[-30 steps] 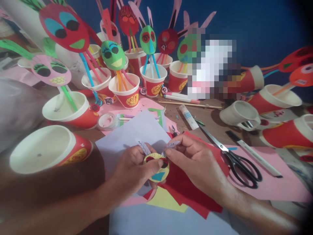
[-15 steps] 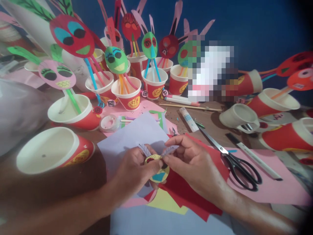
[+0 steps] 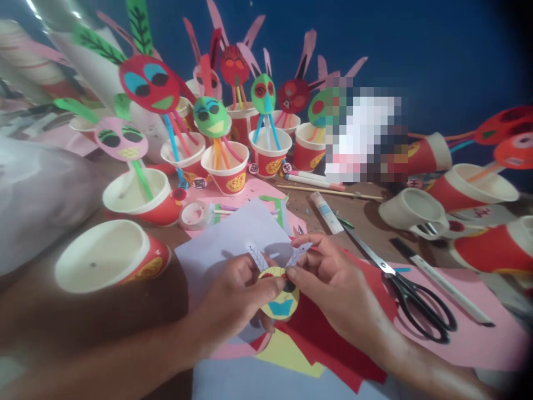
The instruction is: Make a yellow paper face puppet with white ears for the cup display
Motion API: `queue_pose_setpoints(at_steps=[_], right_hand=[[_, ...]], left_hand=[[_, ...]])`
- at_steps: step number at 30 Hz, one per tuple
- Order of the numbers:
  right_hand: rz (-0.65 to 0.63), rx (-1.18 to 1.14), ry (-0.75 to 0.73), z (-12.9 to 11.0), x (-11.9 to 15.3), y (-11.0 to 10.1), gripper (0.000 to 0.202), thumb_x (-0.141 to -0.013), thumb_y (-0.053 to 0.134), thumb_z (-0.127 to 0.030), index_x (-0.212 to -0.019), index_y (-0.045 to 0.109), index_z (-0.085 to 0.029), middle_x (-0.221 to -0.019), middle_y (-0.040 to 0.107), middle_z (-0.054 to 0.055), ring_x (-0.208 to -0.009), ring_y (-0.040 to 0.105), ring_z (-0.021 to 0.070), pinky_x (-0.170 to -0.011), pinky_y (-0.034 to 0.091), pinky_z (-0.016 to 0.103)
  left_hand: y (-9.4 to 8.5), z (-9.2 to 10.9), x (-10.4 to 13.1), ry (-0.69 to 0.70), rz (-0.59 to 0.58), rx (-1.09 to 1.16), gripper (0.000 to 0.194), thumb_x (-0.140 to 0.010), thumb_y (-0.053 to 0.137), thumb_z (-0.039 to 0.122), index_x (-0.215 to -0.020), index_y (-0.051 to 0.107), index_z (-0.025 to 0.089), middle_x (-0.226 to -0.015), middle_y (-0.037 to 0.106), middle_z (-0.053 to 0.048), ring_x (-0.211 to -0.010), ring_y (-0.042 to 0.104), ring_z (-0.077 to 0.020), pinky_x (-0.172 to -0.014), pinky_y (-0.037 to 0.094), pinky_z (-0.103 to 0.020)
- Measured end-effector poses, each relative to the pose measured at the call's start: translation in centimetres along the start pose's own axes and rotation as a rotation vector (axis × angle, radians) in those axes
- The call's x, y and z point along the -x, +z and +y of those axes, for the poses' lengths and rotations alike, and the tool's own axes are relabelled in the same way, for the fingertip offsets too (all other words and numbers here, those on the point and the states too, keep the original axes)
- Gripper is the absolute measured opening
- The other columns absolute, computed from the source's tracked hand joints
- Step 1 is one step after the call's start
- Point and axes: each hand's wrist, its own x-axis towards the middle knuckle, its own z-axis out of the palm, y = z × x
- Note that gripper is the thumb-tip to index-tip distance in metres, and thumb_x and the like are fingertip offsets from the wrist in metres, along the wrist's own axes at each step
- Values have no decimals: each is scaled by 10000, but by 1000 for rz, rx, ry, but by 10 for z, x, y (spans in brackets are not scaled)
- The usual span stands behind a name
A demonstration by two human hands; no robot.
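Note:
Between my hands is a round yellow paper face [image 3: 280,309] with a blue mouth, dark eyes and two pale paper ears with vein lines drawn on them. My left hand [image 3: 245,291] grips its left side, thumb across the front. At the top right of the face, my right hand [image 3: 327,278] pinches the base of the right paper ear [image 3: 298,254] between thumb and finger. Part of the face is hidden behind my left thumb. Beneath lie a pale lilac sheet [image 3: 233,228] and red paper [image 3: 333,333].
Scissors [image 3: 420,300] and a white marker [image 3: 447,286] lie at the right on pink paper. A glue stick [image 3: 327,213] and a mug [image 3: 412,211] are farther back. Red paper cups [image 3: 231,169] holding paper faces on straws line the back. A tipped cup [image 3: 112,255] lies left.
The view has shifted, so everything sits slightly lower and to the right. Both hands still hold the yellow face, and its pale ears now show more upright.

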Motion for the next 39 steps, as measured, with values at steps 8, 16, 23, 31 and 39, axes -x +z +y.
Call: queue_pose_setpoints(at_steps=[8,16,23,31,39], right_hand=[[-7,21,34,-4,2,5,257,-794,613,-251,-1014,482,-241,-689,596,-45,-645,559,120,-600,436,227],[-15,-16,14,-6,2,5,252,-785,605,-193,-1003,483,-226,-680,539,-63,-641,531,101,-607,432,225],[-61,-25,-6,-3,2,3,212,-823,550,-153,-1009,483,-228,-696,551,-55,-665,537,101,-621,432,226],[-82,-5,-31,1,2,3,192,-832,541,-149,-997,499,-237,-671,507,-62,-609,488,94,-613,443,237],[-62,35,-36,4,3,3,198,-845,534,-165,-1021,491,-246,-672,525,-61,-630,518,107,-621,451,254]], left_hand=[[-1,0,0,27,40,-21,225,-683,636,349,-726,489,184,-573,516,52,-489,519,-109,-402,470,-221],[-1,-1,1,19,52,-86,195,-731,590,349,-752,479,189,-610,542,35,-516,538,-122,-424,474,-236],[2,-2,1,33,75,-77,219,-721,604,358,-754,473,185,-599,527,42,-496,517,-112,-425,475,-241],[0,-5,0,48,64,-52,228,-706,614,355,-727,476,174,-577,506,45,-498,496,-104,-443,469,-242],[-2,-5,0,35,43,-61,245,-702,621,369,-728,481,170,-576,510,39,-518,496,-111,-455,474,-247]])
